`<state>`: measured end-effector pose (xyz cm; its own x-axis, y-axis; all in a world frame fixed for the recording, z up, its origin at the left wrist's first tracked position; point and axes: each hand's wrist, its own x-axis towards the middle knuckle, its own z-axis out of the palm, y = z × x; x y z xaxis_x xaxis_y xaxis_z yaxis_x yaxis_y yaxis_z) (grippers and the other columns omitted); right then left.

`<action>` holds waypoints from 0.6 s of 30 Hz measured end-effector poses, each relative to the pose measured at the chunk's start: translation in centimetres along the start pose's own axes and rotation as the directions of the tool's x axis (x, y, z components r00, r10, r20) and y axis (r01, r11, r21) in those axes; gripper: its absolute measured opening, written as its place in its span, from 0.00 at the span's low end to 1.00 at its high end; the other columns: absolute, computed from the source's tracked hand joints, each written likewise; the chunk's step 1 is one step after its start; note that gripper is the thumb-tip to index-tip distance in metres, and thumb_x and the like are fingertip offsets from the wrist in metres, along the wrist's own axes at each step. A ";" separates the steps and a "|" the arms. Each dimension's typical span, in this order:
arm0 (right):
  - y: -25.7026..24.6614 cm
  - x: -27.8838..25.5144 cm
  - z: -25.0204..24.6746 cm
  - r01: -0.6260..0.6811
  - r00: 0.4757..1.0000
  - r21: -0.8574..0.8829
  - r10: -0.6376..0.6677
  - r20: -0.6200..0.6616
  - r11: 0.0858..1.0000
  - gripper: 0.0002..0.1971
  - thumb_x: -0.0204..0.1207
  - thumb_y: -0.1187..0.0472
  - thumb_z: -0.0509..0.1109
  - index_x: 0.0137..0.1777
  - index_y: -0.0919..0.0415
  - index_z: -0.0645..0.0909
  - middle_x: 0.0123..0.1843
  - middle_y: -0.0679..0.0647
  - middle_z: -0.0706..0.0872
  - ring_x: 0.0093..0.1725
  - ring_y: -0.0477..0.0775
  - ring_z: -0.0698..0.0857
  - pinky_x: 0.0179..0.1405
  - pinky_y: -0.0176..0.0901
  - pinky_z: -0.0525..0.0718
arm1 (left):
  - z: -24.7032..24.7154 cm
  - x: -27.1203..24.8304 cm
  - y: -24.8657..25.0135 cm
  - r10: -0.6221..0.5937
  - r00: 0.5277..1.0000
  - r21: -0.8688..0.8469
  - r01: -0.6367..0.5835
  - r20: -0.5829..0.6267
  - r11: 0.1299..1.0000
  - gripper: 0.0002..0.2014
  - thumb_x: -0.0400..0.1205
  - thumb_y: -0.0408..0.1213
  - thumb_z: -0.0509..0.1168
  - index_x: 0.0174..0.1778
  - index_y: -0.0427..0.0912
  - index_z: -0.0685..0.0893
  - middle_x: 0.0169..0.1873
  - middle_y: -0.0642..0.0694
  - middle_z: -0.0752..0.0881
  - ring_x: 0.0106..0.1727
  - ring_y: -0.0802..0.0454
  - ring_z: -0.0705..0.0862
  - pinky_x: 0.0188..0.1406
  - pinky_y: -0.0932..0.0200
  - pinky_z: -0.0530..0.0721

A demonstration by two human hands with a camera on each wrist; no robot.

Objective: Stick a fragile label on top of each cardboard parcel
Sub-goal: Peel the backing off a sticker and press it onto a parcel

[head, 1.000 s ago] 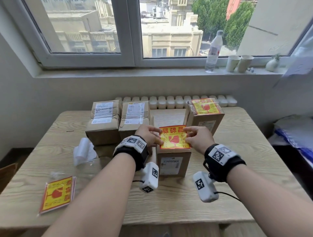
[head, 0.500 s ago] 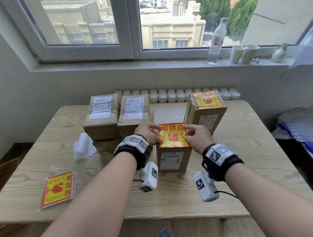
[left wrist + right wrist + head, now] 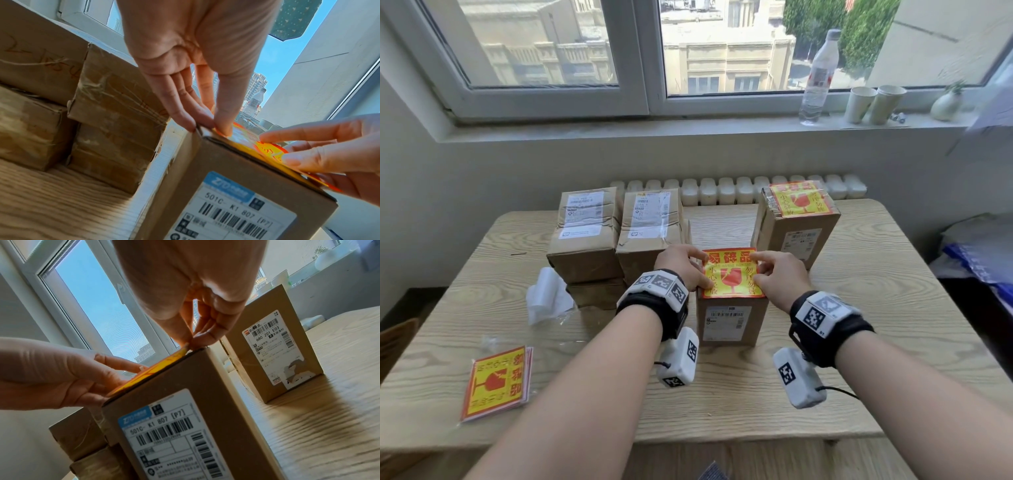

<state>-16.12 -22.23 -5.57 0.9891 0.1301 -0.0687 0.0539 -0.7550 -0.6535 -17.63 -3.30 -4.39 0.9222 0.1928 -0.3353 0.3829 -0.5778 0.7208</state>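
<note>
A small upright cardboard parcel (image 3: 732, 318) stands at the table's middle. A yellow and red fragile label (image 3: 731, 274) lies across its top. My left hand (image 3: 688, 270) pinches the label's left edge at the box rim, thumb on top and fingers down the side (image 3: 207, 128). My right hand (image 3: 774, 274) pinches the right edge (image 3: 193, 341), where the label overhangs the box a little. Behind on the right, another parcel (image 3: 798, 240) carries a fragile label (image 3: 799, 198) on top. Two taped parcels (image 3: 585, 233) (image 3: 650, 233) at the back left bear only shipping labels.
A stack of spare fragile labels (image 3: 498, 383) lies at the table's (image 3: 876, 308) front left, with crumpled clear film (image 3: 548, 298) behind it. More parcels sit under the two at the back left. A bottle (image 3: 818, 75) and paper cups (image 3: 873, 102) stand on the windowsill.
The label, held slightly raised and tilted over the parcel a second ago, now lies flat on its top. Both hands have stayed at its edges.
</note>
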 end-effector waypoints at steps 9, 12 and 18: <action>-0.2 -0.1 0.0 -0.025 1.000 -0.086 0.026 0.009 0.996 0.20 0.74 0.56 0.73 0.67 0.49 0.82 0.56 0.53 0.78 0.52 0.50 0.79 0.51 0.39 0.77 | 0.3 -0.1 1.0 0.015 0.999 0.241 -0.007 -0.031 0.971 0.29 0.62 0.42 0.84 0.61 0.53 0.87 0.63 0.51 0.85 0.61 0.53 0.84 0.56 0.60 0.83; 0.3 -0.1 -0.6 -0.066 0.997 -0.065 0.068 0.031 0.996 0.21 0.73 0.51 0.75 0.67 0.46 0.82 0.58 0.54 0.77 0.56 0.53 0.80 0.57 0.44 0.79 | 0.1 -0.1 0.6 -0.012 1.000 0.239 0.018 -0.026 0.971 0.36 0.60 0.46 0.84 0.65 0.55 0.83 0.67 0.48 0.81 0.62 0.51 0.83 0.58 0.55 0.85; 0.7 -0.1 -0.5 -0.062 0.998 -0.014 0.062 0.031 0.998 0.27 0.72 0.54 0.77 0.72 0.48 0.77 0.56 0.53 0.79 0.52 0.49 0.81 0.52 0.43 0.82 | 0.9 0.1 -0.3 -0.078 0.995 0.116 0.084 -0.059 0.990 0.36 0.70 0.52 0.76 0.71 0.46 0.70 0.65 0.44 0.81 0.55 0.45 0.86 0.49 0.46 0.90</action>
<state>-16.08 -23.05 -5.63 0.9859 0.1025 -0.1322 -0.0054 -0.7705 -0.6374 -17.70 -3.82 -5.12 0.8912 0.2833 -0.3542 0.4502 -0.6473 0.6150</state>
